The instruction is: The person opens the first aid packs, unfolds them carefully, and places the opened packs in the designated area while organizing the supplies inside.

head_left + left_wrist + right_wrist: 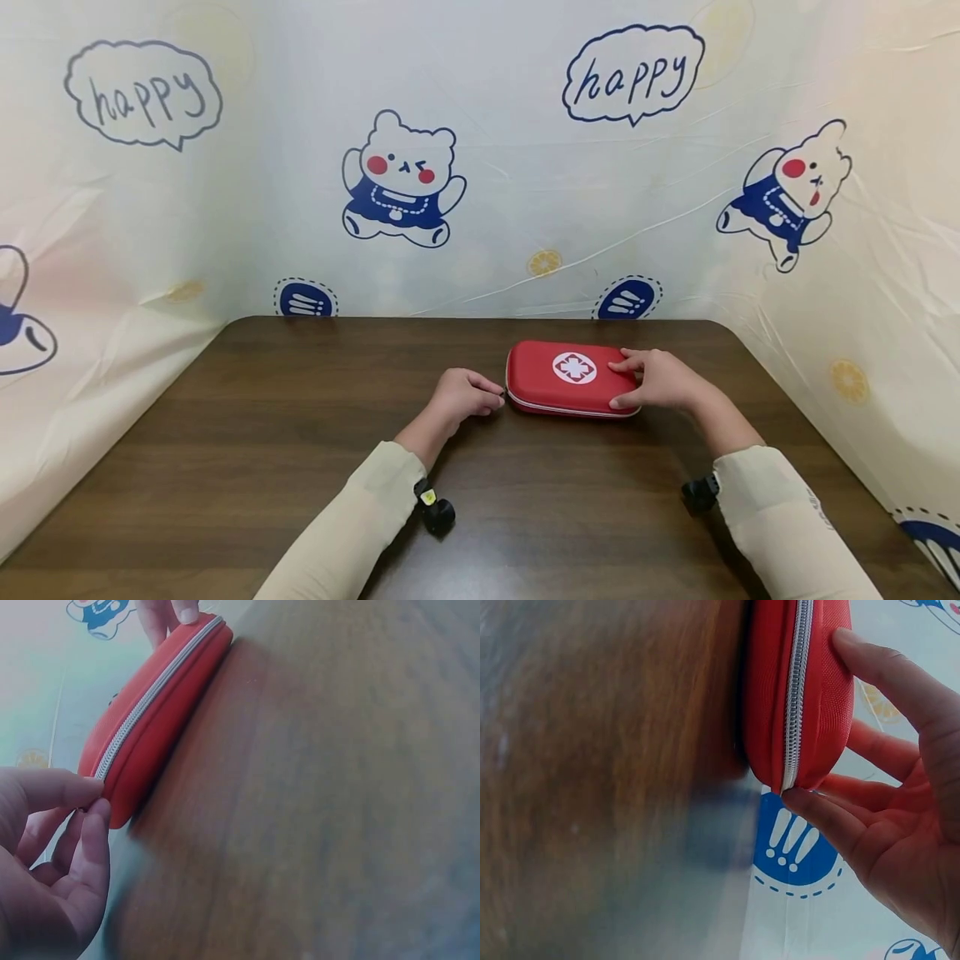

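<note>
A red zippered first-aid case [531,377] with a white round emblem [574,367] lies flat toward the back of the table. My left hand [465,395] is at its left end, thumb and forefinger pinching the zipper pull, which the fingertips mostly hide. Along the near side, the silver zipper [150,696] runs with its teeth closed. My right hand [666,385] holds the right end of the case. Its thumb and some fingers press the top in the head view, while in the right wrist view another fingertip touches the zipper at the end corner.
The brown wooden table [300,433] has rounded far corners. Behind it and at both sides hangs a pale printed cloth [510,183] with bears and "happy" bubbles. Dark wrist cameras [437,510] sit at both cream sleeves [352,517].
</note>
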`<state>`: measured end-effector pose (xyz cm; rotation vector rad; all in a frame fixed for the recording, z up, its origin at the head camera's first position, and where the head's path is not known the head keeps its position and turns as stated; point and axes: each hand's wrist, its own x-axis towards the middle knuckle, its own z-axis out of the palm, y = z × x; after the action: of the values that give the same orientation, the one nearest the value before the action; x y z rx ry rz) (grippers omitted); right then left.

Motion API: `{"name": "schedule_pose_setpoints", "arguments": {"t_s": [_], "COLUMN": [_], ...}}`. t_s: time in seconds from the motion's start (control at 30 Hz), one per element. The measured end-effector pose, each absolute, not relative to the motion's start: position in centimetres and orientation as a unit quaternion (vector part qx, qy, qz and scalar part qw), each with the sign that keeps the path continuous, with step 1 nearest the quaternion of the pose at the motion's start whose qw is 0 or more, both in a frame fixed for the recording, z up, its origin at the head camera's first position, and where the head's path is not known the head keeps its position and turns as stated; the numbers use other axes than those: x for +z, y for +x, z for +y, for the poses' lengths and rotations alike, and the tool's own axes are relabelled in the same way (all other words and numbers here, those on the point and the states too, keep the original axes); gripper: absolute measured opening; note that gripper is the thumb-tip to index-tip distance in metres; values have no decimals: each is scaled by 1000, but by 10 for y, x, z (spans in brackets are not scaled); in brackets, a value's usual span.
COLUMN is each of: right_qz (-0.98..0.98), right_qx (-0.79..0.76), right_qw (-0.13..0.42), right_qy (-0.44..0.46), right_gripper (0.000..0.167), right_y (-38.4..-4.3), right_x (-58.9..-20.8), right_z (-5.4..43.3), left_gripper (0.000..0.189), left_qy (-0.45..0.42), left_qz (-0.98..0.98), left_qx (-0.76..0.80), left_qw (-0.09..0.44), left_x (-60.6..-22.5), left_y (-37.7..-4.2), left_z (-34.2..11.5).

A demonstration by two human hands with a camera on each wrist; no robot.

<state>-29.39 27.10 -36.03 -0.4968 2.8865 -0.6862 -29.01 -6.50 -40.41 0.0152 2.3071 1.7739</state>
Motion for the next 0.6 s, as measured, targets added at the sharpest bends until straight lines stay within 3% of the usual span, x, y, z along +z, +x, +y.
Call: {"name": "schedule_pose_setpoints", "arguments": {"t_s": [0.6], "right_qz": [962], "right_qx": [-204], "right_qw": [61], "right_qy": [-173], "right_gripper": [70], "right_y": [-289], "right_x": [-356], "right_z": [264], "left_gripper": [14], "left_qy": [68], "left_qz": [780], "left_qx": [605], "left_qw": [145], "left_x": [-405], "left_y": [-268], "left_z": [-41]}}
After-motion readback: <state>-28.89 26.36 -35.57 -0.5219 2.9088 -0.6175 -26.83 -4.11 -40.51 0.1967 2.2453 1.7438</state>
